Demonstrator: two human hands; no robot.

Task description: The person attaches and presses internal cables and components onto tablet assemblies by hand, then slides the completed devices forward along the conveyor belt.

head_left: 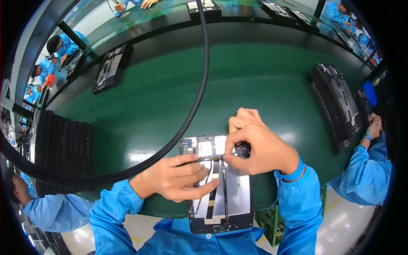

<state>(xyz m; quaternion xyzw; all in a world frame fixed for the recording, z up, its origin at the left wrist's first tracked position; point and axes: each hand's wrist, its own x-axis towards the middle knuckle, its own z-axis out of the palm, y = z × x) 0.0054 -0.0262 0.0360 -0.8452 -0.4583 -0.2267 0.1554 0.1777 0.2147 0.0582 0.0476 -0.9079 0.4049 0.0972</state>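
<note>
- Tablet (240,191), opened so its insides show, lies at the near edge of the green bench (161,93), the broadest thing here; its lower end seems to reach past that edge toward the person's body, likely to bring it within easy reach of both hands.
- The left stack (59,148) of black units is packed tightly, probably to save room.
- The right stack (340,106) of similar units stands well apart from the tablet, perhaps to keep it out of the elbows' way.
- The left hand (174,180) has its fingers spread over the tablet's left side, seemingly to steady it.
- The right hand (255,146) brings thumb and forefinger close together near the tablet's upper middle; whether they pinch anything cannot be told.
- A thin dark strip (225,193) runs lengthwise below those fingertips.
</note>
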